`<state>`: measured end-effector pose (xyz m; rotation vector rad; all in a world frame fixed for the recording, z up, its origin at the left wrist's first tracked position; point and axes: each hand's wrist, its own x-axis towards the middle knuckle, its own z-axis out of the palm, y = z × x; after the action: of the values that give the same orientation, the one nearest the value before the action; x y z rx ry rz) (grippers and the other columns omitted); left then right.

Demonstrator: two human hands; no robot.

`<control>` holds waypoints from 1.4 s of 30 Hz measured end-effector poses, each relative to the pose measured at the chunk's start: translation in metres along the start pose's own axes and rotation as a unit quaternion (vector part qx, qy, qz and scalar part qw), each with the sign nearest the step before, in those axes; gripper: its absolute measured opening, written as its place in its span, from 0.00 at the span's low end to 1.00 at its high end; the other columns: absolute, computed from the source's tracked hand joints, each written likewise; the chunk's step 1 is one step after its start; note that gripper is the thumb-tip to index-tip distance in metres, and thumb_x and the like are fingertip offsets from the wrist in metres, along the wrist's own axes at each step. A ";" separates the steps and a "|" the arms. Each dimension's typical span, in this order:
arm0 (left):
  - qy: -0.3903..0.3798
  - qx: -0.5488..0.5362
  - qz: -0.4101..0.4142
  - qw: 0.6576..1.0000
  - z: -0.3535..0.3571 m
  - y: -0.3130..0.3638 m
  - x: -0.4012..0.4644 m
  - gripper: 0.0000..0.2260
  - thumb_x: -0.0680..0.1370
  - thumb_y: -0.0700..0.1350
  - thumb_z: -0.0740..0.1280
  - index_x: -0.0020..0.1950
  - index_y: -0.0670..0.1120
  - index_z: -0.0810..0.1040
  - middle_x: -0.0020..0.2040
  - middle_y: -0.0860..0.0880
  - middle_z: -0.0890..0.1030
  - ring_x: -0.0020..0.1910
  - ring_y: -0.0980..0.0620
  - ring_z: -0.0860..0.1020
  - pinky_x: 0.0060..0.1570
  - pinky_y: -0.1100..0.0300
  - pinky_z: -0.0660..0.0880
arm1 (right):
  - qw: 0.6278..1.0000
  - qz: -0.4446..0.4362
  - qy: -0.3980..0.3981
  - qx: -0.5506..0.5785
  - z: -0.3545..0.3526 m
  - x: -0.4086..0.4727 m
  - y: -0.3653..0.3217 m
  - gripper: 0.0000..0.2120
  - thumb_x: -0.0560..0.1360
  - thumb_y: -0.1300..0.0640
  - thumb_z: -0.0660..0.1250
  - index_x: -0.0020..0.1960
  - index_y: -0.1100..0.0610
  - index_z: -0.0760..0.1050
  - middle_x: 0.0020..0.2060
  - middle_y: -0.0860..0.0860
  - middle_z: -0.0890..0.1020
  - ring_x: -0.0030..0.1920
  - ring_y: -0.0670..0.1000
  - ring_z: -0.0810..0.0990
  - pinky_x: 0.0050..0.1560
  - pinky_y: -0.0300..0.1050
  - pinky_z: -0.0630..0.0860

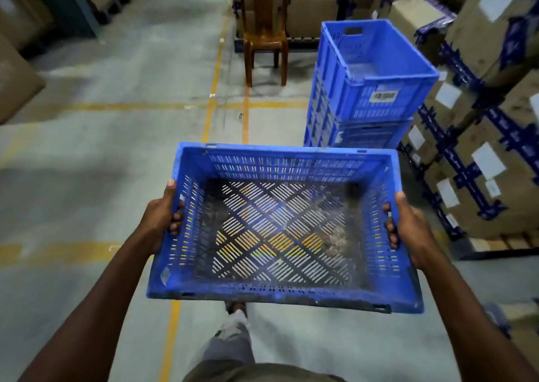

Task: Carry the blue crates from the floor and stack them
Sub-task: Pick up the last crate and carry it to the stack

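Between two outstretched arms in a warehouse aisle, a shallow blue crate [283, 230] rides level at about waist height, clear of the floor. The left hand [162, 218] grips the crate's left short wall and the right hand [408, 230] grips the right one; on each, the thumb lies along the top rim while the fingers [176, 221] curl in through the slotted side, a matched hold that appears meant to keep the wide, empty load from tipping. The crate holds nothing; its perforated base lets the grey floor and a yellow floor line [172, 332] show through.

Ahead of the right hand and somewhat beyond the carried crate's far rim stands the stack of blue crates [370, 90], at least two deep-walled crates one upon another, the top one open and bearing a barcode label [384, 95] on its near wall. The stack sits just beside pallets of taped cardboard boxes [481, 148] that run along the right hand's side, likely to keep the aisle free. A brown plastic chair [265, 28] stands farther off, ahead of the hands and left of the stack.

The carry looks well under way, with the placing not yet done: the crate is near the stack but not over it, and would need lifting to clear that top rim.
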<state>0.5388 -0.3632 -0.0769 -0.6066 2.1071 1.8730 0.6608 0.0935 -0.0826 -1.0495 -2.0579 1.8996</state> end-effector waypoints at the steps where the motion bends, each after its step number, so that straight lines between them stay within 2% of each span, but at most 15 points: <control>1: -0.008 0.003 0.002 1.000 -0.001 0.018 0.033 0.27 0.77 0.69 0.60 0.43 0.44 0.73 0.24 0.51 0.67 0.19 0.54 0.61 0.21 0.65 0.60 | 1.000 -0.005 0.007 0.000 0.021 0.019 -0.012 0.23 0.82 0.37 0.55 0.47 0.56 0.74 0.24 0.51 0.70 0.17 0.49 0.64 0.20 0.37 0.63; 5: -0.049 0.021 0.010 0.999 -0.004 0.096 0.145 0.28 0.76 0.71 0.60 0.43 0.44 0.73 0.25 0.51 0.67 0.19 0.53 0.61 0.21 0.65 0.61 | 0.999 -0.007 0.038 0.023 0.092 0.076 -0.066 0.23 0.82 0.37 0.55 0.50 0.57 0.74 0.24 0.50 0.69 0.17 0.48 0.64 0.20 0.36 0.63; 11: -0.098 0.060 0.032 0.993 0.013 0.225 0.294 0.28 0.76 0.71 0.59 0.42 0.44 0.73 0.25 0.51 0.66 0.20 0.53 0.61 0.22 0.65 0.60 | 0.994 0.004 0.099 0.057 0.169 0.150 -0.154 0.23 0.82 0.37 0.57 0.46 0.55 0.74 0.23 0.50 0.69 0.17 0.48 0.64 0.20 0.36 0.64; 22: -0.237 0.124 0.034 0.963 0.124 0.423 0.515 0.25 0.78 0.68 0.57 0.42 0.45 0.70 0.28 0.49 0.62 0.17 0.56 0.59 0.19 0.68 0.58 | 0.974 0.006 0.187 0.128 0.240 0.295 -0.280 0.22 0.82 0.37 0.57 0.48 0.56 0.74 0.26 0.52 0.68 0.17 0.47 0.63 0.19 0.37 0.62; 25: -0.286 0.145 0.021 0.947 0.146 0.484 0.557 0.26 0.77 0.69 0.57 0.42 0.46 0.69 0.25 0.51 0.62 0.17 0.56 0.58 0.19 0.68 0.57 | 0.968 0.014 0.201 0.151 0.252 0.322 -0.316 0.23 0.82 0.37 0.57 0.48 0.56 0.74 0.24 0.50 0.68 0.17 0.47 0.62 0.18 0.37 0.62; 29: -0.355 0.187 0.021 0.916 0.196 0.563 0.604 0.26 0.77 0.70 0.56 0.41 0.47 0.67 0.23 0.53 0.62 0.15 0.57 0.58 0.17 0.68 0.57 | 0.960 0.013 0.226 0.167 0.253 0.345 -0.365 0.25 0.81 0.35 0.56 0.51 0.57 0.75 0.23 0.49 0.69 0.18 0.47 0.63 0.18 0.38 0.62; 32: -0.408 0.213 0.023 0.888 0.255 0.610 0.639 0.26 0.76 0.71 0.55 0.40 0.47 0.66 0.22 0.52 0.61 0.14 0.57 0.58 0.15 0.67 0.59 | 0.948 0.017 0.275 0.162 0.248 0.363 -0.386 0.26 0.80 0.34 0.56 0.53 0.57 0.75 0.25 0.50 0.69 0.19 0.48 0.64 0.20 0.37 0.63; 37: -0.492 0.257 0.051 0.830 0.373 0.655 0.682 0.27 0.75 0.72 0.54 0.40 0.47 0.65 0.22 0.52 0.61 0.13 0.57 0.58 0.15 0.67 0.60 | 0.916 0.021 0.360 0.175 0.240 0.390 -0.406 0.26 0.80 0.33 0.56 0.51 0.56 0.74 0.24 0.49 0.69 0.18 0.48 0.64 0.20 0.37 0.64; 42: -0.570 0.283 0.078 0.767 0.479 0.679 0.690 0.27 0.77 0.70 0.52 0.40 0.46 0.65 0.21 0.53 0.61 0.14 0.57 0.58 0.17 0.67 0.59 | 0.873 0.034 0.452 0.180 0.231 0.399 -0.425 0.24 0.81 0.36 0.55 0.49 0.56 0.74 0.22 0.48 0.69 0.17 0.47 0.63 0.19 0.36 0.63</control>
<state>-0.4261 0.0713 0.1410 0.7190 1.6334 1.0021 0.0741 0.1545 0.1299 -1.5086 -1.1015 1.3079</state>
